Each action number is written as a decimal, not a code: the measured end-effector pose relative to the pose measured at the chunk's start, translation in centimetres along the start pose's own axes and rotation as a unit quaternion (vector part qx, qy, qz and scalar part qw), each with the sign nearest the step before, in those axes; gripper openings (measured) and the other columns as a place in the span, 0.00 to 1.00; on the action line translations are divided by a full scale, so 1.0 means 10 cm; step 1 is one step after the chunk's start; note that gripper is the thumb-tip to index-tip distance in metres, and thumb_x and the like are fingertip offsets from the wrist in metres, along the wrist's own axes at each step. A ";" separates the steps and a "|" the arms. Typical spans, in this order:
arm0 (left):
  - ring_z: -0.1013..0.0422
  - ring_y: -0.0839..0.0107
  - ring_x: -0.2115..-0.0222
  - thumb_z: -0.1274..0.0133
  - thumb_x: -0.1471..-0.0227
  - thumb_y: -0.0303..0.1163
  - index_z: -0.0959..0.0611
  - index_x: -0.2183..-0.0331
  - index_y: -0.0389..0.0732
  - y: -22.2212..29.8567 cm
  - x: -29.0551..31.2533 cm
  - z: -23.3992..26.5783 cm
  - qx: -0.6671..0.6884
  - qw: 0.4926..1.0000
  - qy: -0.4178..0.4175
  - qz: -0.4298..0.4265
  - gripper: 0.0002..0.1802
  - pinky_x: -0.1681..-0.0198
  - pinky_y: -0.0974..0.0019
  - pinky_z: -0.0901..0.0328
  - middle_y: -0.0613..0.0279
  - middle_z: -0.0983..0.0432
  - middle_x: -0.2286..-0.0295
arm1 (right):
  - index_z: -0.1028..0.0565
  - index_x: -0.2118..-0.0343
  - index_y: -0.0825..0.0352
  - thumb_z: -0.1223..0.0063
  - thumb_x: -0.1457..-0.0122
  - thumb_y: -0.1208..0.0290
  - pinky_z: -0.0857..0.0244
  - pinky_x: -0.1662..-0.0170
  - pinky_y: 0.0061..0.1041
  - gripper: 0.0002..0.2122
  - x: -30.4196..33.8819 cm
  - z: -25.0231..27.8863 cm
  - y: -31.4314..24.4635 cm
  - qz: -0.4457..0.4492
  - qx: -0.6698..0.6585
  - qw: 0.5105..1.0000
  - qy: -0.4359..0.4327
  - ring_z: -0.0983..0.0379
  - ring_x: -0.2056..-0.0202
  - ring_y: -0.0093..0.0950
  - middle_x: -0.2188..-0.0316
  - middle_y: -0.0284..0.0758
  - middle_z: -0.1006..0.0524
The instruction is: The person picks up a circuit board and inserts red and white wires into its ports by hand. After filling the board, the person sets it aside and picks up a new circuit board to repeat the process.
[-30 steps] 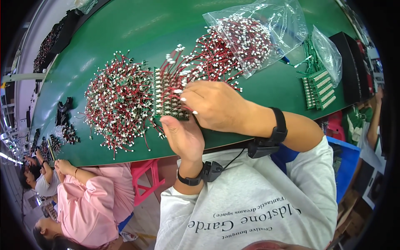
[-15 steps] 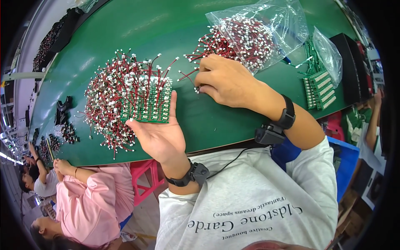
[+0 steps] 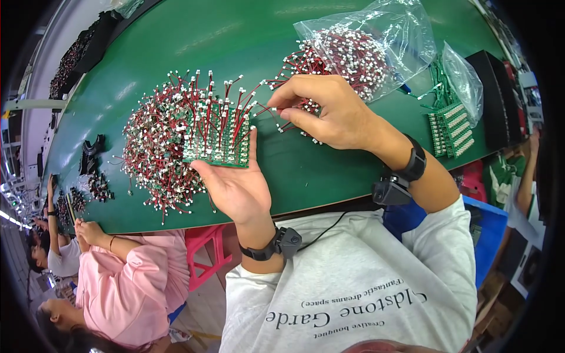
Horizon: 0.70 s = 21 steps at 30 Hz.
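Note:
My left hand (image 3: 240, 194) is closed on the near edge of a green circuit board panel (image 3: 219, 154), holding it tilted above the table. Rows of small white parts cover the panel, and several red wire leads with white plugs stand up from it. At the panel's right side, my right hand (image 3: 329, 112) pinches a thin red wire lead (image 3: 263, 110) between thumb and forefinger. Its far end is too small to make out. Behind the panel lies a big heap of wired boards (image 3: 154, 147), red and white. Beyond my right hand is a pile of loose wire leads (image 3: 353, 56).
A clear plastic bag (image 3: 412, 29) partly covers the lead pile. Stacked green panels (image 3: 453, 132) and a black box (image 3: 493, 88) are at the right of the green table (image 3: 318, 179). Black parts (image 3: 89, 156) lie at left. A person in pink (image 3: 129, 282) sits left of me.
My right hand has lifted its fingers from the table beside the lead pile and turned toward the panel with a lead. My left hand has shifted slightly right with the panel.

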<state>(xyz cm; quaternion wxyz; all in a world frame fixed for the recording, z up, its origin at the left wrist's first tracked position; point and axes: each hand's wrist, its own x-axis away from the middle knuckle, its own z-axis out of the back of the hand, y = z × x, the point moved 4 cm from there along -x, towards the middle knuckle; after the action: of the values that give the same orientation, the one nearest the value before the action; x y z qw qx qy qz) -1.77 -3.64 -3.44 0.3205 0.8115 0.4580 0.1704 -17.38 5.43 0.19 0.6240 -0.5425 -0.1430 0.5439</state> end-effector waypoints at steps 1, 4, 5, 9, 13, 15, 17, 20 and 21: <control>0.36 0.58 0.45 0.69 0.36 0.52 0.41 0.40 0.43 0.00 0.00 -0.01 -0.003 1.000 0.000 -0.003 0.31 0.42 0.45 0.42 0.56 0.39 0.43 | 0.23 0.65 0.71 0.44 0.48 0.81 0.31 0.68 0.26 0.07 0.00 0.01 0.00 0.000 0.000 1.000 0.000 0.23 0.72 0.29 0.72 0.40 0.22; 0.36 0.59 0.46 0.69 0.35 0.52 0.41 0.40 0.43 -0.01 0.00 -0.01 -0.009 1.000 -0.008 -0.010 0.31 0.43 0.46 0.41 0.56 0.38 0.44 | 0.22 0.66 0.71 0.44 0.48 0.80 0.30 0.68 0.25 0.06 0.00 0.03 -0.01 0.005 0.009 1.000 0.008 0.23 0.72 0.29 0.71 0.40 0.21; 0.36 0.59 0.46 0.69 0.35 0.52 0.41 0.40 0.43 -0.01 0.00 -0.02 -0.010 1.000 -0.008 -0.012 0.31 0.43 0.46 0.41 0.56 0.38 0.44 | 0.22 0.67 0.71 0.43 0.49 0.80 0.31 0.68 0.25 0.06 0.00 0.03 -0.03 0.003 0.014 1.000 0.011 0.23 0.71 0.29 0.72 0.40 0.22; 0.35 0.61 0.48 0.69 0.35 0.52 0.39 0.41 0.41 -0.11 0.02 -0.08 -0.019 1.000 -0.003 -0.013 0.31 0.44 0.50 0.40 0.56 0.36 0.46 | 0.22 0.69 0.69 0.41 0.52 0.81 0.32 0.70 0.25 0.06 0.03 0.02 -0.18 0.123 0.056 0.990 0.049 0.25 0.71 0.30 0.72 0.38 0.23; 0.34 0.62 0.49 0.68 0.35 0.51 0.36 0.43 0.39 -0.16 0.09 -0.10 -0.029 0.998 -0.056 -0.003 0.30 0.46 0.56 0.38 0.54 0.33 0.48 | 0.22 0.71 0.67 0.40 0.55 0.81 0.33 0.72 0.25 0.07 0.16 -0.18 -0.35 0.144 0.085 0.985 0.048 0.27 0.74 0.31 0.73 0.36 0.27; 0.34 0.62 0.49 0.69 0.34 0.49 0.34 0.45 0.36 -0.20 0.15 -0.14 -0.024 0.998 -0.051 -0.013 0.29 0.46 0.57 0.39 0.53 0.32 0.49 | 0.23 0.72 0.67 0.41 0.56 0.80 0.32 0.73 0.26 0.06 0.21 -0.29 -0.31 0.136 0.114 0.983 0.049 0.28 0.74 0.31 0.74 0.36 0.27; 0.35 0.62 0.49 0.70 0.34 0.47 0.34 0.45 0.35 -0.22 0.19 -0.14 -0.087 0.995 -0.032 -0.027 0.28 0.45 0.57 0.41 0.52 0.33 0.49 | 0.23 0.73 0.67 0.41 0.55 0.79 0.33 0.73 0.27 0.05 0.22 -0.32 -0.30 0.120 0.134 0.982 0.049 0.28 0.74 0.31 0.74 0.35 0.27; 0.36 0.65 0.48 0.73 0.34 0.51 0.34 0.46 0.37 -0.31 0.20 -0.10 -0.093 0.995 -0.029 0.009 0.30 0.44 0.60 0.43 0.55 0.33 0.50 | 0.25 0.75 0.67 0.42 0.55 0.78 0.33 0.75 0.28 0.04 0.22 -0.37 -0.28 0.106 0.171 0.978 0.051 0.29 0.75 0.31 0.75 0.35 0.28; 0.36 0.65 0.48 0.73 0.34 0.52 0.34 0.46 0.37 -0.34 0.20 -0.07 -0.094 0.995 -0.017 0.027 0.31 0.44 0.60 0.42 0.55 0.33 0.50 | 0.25 0.75 0.67 0.43 0.54 0.78 0.34 0.75 0.28 0.03 0.22 -0.39 -0.28 0.108 0.187 0.975 0.053 0.29 0.76 0.31 0.76 0.34 0.28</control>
<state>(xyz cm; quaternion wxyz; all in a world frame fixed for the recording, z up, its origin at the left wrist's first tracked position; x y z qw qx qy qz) -3.29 -0.38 -5.24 0.3980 0.7926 0.4127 0.2074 -12.10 5.79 0.20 0.6585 -0.4563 0.0542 0.5960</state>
